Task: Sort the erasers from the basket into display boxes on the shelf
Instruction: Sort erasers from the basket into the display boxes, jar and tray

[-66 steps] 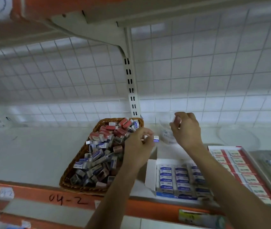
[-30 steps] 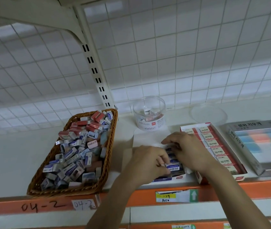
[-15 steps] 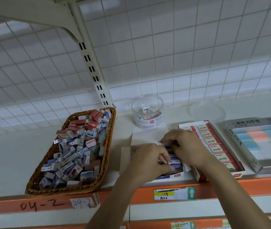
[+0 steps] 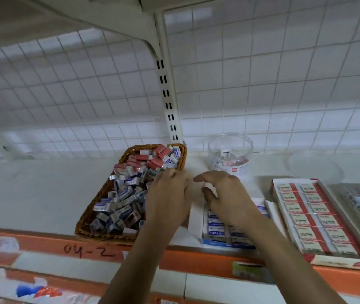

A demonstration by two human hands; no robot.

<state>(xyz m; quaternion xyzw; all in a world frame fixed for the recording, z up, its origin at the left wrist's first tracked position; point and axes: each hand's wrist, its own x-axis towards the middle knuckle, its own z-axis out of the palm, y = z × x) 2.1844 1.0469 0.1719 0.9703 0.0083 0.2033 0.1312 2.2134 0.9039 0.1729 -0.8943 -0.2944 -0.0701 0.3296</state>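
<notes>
Two hands hover low: left hand (image 4: 169, 198) over the wicker basket (image 4: 104, 236) edge, grip hidden, perhaps empty; right hand (image 4: 227, 198) with fingers spread above the blue-eraser display box (image 4: 218, 243).

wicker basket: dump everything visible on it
The wicker basket is a shallow, brown, woven rectangular tray. It lies askew on the white shelf, with its near end at the orange strip. It is heaped with loose pieces: red-sleeved erasers toward the far end, blue-and-white erasers nearer. The left hand covers its right rim; contact cannot be told.
</notes>
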